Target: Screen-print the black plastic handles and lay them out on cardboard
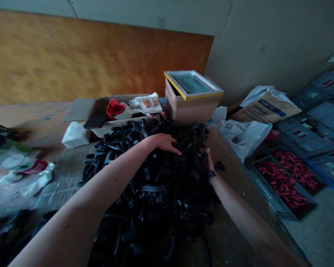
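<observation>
A large heap of black plastic parts, many of them curved and handle-like, covers the middle of the table. My left hand reaches over the top of the heap, palm down. Its fingers are stretched and apart, touching or just above the parts, with nothing held. At the right edge of the heap, my right hand is turned inward around a black plastic part. Most of its fingers are hidden by dark parts. A black band circles the right wrist. One loose black part lies just beyond that hand.
Behind the heap are an open carton holding a red item and packets, and a closed-sided box topped by a framed screen. Clear bottles lie left. Grey crates with red parts stand at right, below bags.
</observation>
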The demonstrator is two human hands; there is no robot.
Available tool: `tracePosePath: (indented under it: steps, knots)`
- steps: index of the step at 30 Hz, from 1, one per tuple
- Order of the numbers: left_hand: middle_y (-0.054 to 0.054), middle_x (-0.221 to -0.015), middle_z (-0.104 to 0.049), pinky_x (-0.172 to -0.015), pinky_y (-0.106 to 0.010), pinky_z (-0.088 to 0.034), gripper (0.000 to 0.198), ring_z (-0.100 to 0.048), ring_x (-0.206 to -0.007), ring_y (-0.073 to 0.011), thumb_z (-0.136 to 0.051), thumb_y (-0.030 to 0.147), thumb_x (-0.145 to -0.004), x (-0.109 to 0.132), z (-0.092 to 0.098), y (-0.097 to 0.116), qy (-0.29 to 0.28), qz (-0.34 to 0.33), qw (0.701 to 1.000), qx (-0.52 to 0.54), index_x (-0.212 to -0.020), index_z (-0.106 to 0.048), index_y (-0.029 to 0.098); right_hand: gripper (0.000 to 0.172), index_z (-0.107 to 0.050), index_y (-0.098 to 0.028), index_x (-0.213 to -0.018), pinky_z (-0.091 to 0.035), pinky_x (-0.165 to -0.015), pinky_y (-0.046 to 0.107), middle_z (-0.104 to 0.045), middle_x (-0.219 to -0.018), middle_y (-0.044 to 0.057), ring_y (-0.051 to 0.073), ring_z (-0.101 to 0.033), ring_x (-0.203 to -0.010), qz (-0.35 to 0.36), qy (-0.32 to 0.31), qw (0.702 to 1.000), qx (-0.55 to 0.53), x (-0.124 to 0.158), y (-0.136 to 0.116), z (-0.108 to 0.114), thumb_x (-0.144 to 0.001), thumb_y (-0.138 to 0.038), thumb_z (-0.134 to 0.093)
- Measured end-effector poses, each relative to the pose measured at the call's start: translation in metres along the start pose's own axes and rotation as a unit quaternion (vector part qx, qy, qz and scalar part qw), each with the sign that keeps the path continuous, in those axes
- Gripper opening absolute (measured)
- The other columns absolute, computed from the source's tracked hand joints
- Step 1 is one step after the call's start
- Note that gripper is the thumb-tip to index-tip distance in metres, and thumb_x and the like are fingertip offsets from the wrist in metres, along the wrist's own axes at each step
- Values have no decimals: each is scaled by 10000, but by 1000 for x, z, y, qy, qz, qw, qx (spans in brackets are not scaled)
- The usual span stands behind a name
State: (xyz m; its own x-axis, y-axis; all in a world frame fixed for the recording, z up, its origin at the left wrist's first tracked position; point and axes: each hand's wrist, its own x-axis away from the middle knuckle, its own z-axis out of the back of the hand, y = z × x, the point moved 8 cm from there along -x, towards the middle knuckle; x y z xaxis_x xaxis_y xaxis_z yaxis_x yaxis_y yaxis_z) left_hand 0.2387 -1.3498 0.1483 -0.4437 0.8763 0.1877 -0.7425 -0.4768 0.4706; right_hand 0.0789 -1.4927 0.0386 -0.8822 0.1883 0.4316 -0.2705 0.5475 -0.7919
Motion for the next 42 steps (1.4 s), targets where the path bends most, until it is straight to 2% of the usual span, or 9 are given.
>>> tracePosePath:
  steps: [4,12,18,23,28,31,35,38,42]
  knots:
    - [-132,-1265,-640,-937,-404,-458,953,-621,-1101,-356,-458,918,-621,49,-6,3,-19,19,999,-21,-1268,-674,254,711,-624,-285,-1295,-497,-1037,424,-721,-1191,40,243,-625,-1201,-3,0,1000,9,15,21,-27,-870,-791,-361]
    - [-79,-1262,-627,-981,-374,-431,878,-616,-1110,-308,-463,898,-658,114,-9,-6,8,68,998,-14,-1283,-646,309,656,-647,-277,-1293,-511,-1040,401,-739,-1143,25,243,-606,-1231,23,-7,999,-29,58,47,-71,-877,-743,-446]
    - [-58,-1239,-610,-937,-365,-469,844,-651,-1054,-294,-475,880,-671,167,-9,-14,48,95,994,-22,-1256,-642,296,599,-661,-246,-1257,-522,-1022,400,-747,-1120,37,238,-639,-1185,-10,-13,998,-56,75,70,-110,-886,-690,-505]
    - [-57,-1170,-660,-934,-355,-489,751,-663,-1045,-286,-543,819,-685,212,-22,-28,82,118,988,52,-1140,-689,240,547,-699,-219,-1145,-534,-987,411,-761,-1044,46,248,-671,-1118,-21,-35,999,-34,94,77,-140,-846,-664,-588]
    - [-15,-1130,-729,-984,-367,-496,694,-647,-1093,-281,-718,693,-607,263,-45,-48,114,142,961,210,-1153,-696,265,582,-723,-223,-1056,-474,-1039,427,-756,-1043,36,274,-652,-1120,56,-52,995,61,106,78,-173,-688,-675,-741]
    - [-18,-1100,-747,-985,-399,-508,646,-652,-1054,-284,-789,598,-566,294,-53,-55,153,137,929,309,-1103,-723,245,587,-710,-271,-1142,-339,-1140,464,-707,-1209,11,279,-554,-1259,133,-89,966,201,112,74,-206,-727,-687,-695]
    - [-11,-853,-755,-856,-397,-554,413,-670,-839,-261,-804,530,-571,337,-68,-74,193,167,905,341,-859,-768,236,569,-658,-351,-1254,-107,-1203,513,-554,-1440,-23,275,-361,-1425,200,-123,893,385,118,75,-250,-784,-673,-653]
    - [-26,-745,-730,-747,-387,-565,350,-662,-718,-247,-802,514,-586,373,-88,-96,219,210,882,361,-762,-757,214,610,-626,-345,-1307,-98,-1195,499,-478,-1510,9,270,-315,-1450,211,-160,847,461,123,87,-281,-798,-679,-638]
    - [-60,-923,-760,-825,-412,-563,413,-687,-847,-267,-821,469,-594,414,-115,-116,273,230,851,385,-898,-763,194,750,-578,-315,-1368,-107,-1190,495,-441,-1536,60,279,-304,-1452,238,-188,787,536,131,111,-316,-747,-731,-648]
